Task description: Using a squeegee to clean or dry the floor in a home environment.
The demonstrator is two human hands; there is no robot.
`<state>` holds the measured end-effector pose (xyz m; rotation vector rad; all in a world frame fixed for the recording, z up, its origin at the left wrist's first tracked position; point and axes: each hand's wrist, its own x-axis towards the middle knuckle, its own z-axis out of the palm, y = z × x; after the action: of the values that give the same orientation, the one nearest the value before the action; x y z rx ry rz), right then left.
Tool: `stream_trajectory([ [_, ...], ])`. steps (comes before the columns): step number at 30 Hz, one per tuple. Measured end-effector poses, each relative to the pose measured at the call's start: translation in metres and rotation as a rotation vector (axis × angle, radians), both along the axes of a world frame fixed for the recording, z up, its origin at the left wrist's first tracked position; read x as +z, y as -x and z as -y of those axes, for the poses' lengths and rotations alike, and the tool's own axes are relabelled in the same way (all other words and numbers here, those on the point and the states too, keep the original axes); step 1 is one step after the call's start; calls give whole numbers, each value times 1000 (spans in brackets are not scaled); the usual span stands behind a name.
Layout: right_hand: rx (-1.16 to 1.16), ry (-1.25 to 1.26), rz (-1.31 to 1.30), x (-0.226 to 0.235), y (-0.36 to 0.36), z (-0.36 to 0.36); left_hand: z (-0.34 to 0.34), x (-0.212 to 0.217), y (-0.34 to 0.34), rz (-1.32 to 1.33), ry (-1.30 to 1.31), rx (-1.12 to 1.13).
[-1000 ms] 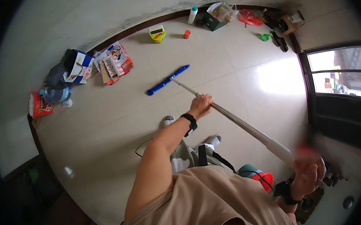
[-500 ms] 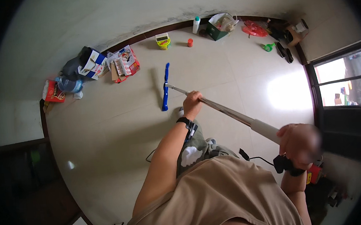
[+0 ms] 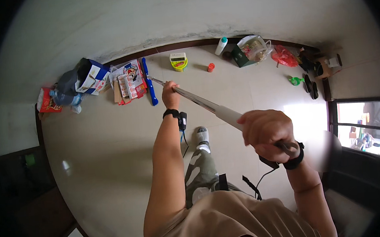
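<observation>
Find the blue bar-shaped head (image 3: 152, 89) in the upper left-centre of the frame, lying lengthways up the picture just beside a pile of cartons (image 3: 127, 86), at the far end of a metal pole (image 3: 197, 101) slanting down toward right of centre. Note the left hand (image 3: 171, 95) closed around the metal pole near the head, and the right hand (image 3: 269, 133) folded like a fist around the pale grip (image 3: 228, 116), close to the handle's end.

Steer with the left hand and push or pull lightly with the right, both firm but not rigid. Press the head evenly along its whole length against the floor (image 3: 112, 137). Ease it clear of the cartons before turning, so as not to catch a loose edge. Leave room around the yellow-green tub (image 3: 180, 67) and small red jar (image 3: 211, 67) at upper centre, both probably easy to knock. Mind the shoe (image 3: 202, 136) below centre.

Hard to make out: the head's underside, hence no telling flat contact from a slight lift, nor a touch against the cartons from a narrow gap. Hidden: the left fingertips and the other foot. Washed out: floor near the window (image 3: 377, 112) at right. Blurred: a patch beside the right forearm (image 3: 309, 194).
</observation>
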<state>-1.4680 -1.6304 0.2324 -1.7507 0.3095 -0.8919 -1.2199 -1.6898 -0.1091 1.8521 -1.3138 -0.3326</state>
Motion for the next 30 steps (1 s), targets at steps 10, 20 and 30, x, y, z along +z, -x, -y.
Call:
stream_trajectory([
  [10,-535,-238,41,-1,37,10,39,10,13,141,-268,-543],
  [20,-823,-425,-11,59,108,-36,-68,64,97,60,-459,-753],
  [30,-618,-357,4,59,194,-91,-138,49,184,81,-468,-680],
])
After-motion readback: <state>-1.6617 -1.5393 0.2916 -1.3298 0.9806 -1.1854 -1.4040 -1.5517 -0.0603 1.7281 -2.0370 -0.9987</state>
